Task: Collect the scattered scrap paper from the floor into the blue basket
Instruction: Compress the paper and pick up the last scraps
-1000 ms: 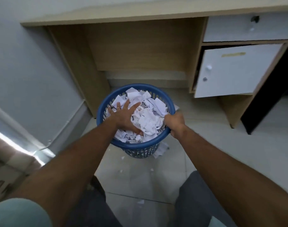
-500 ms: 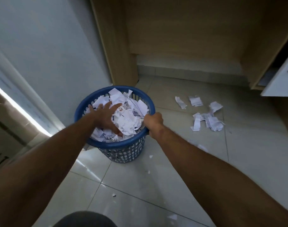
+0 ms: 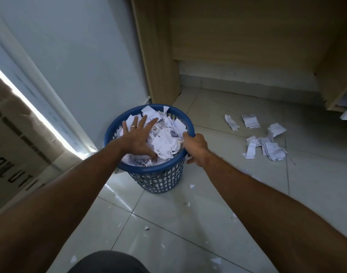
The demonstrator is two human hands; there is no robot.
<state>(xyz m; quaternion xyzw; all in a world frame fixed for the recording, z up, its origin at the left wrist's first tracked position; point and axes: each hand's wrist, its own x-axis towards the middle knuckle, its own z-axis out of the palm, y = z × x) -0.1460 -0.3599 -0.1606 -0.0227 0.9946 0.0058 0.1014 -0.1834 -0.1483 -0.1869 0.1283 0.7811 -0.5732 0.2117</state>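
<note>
Standing on pale glossy floor tiles, the blue basket sits just in front of the wooden desk leg and close to the white wall on its left. The basket is heaped to the rim with scrap paper. The left hand, fingers spread flat and a ring on one finger, presses down on the paper heap. The right hand is curled round the basket's right rim, gripping it. To the right of the basket, well apart from it, a loose cluster of torn paper pieces lies on the tiles under the desk opening. Small white paper flecks dot the tiles nearer than the basket. Left of the basket, beyond the wall's edge, a cardboard box with dark lettering shows beside a bright strip of light.
</note>
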